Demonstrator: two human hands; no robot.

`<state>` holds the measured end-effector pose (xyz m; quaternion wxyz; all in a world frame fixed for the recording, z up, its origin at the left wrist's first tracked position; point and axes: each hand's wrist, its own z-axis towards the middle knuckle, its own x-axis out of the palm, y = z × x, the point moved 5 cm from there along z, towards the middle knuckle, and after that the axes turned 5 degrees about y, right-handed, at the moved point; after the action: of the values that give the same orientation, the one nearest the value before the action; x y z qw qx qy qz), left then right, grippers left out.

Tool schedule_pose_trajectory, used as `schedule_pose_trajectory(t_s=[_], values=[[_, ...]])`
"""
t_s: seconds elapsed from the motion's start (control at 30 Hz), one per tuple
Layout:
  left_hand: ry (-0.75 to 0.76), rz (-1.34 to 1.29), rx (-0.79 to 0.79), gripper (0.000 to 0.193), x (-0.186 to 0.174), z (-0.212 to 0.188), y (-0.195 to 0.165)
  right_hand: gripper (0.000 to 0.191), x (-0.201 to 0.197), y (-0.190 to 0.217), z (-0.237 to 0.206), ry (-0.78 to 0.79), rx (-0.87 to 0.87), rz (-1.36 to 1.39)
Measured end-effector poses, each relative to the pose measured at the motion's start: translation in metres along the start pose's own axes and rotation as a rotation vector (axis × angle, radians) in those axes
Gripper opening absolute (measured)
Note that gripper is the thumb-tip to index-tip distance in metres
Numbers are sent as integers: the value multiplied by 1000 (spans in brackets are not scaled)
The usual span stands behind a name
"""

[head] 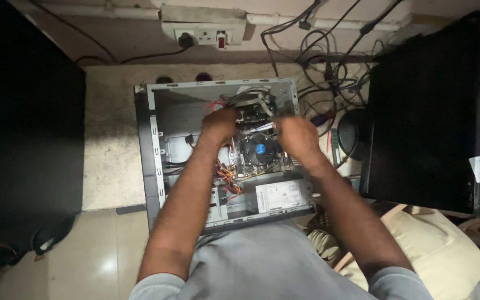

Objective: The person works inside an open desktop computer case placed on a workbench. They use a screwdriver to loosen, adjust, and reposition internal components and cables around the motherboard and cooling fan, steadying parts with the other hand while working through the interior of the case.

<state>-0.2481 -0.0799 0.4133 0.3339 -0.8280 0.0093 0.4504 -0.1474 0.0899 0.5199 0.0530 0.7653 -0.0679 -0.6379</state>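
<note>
Currently both hands work inside the open computer case on the floor, above the CPU fan. Left hand and right hand look curled around a small pale part; exact finger grip we cannot tell. We judge slow, even pressure best, clear of cables.

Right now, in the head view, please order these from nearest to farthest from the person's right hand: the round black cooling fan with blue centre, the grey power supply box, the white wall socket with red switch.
From the right hand:
1. Round black cooling fan with blue centre, just to its left inside the case.
2. Grey power supply box, lower, at the near edge of the case.
3. White wall socket with red switch, far up on the wall.
</note>
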Motion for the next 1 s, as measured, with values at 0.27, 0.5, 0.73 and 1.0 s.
schedule_pose_trajectory(t_s=[0.27, 0.5, 0.73, 1.0], values=[[7, 62, 10, 45, 1, 5, 0, 26, 7, -10, 29, -100, -67, -78], [35, 54, 2, 50, -4, 1, -2, 20, 2, -12, 56, -25, -42, -8], [-23, 10, -7, 49, -2, 5, 1, 23, -5, -2, 79, 169, 178, 122], [1, 32, -6, 41, -2, 9, 3, 19, -10, 12, 91, 142, 121, 72]])
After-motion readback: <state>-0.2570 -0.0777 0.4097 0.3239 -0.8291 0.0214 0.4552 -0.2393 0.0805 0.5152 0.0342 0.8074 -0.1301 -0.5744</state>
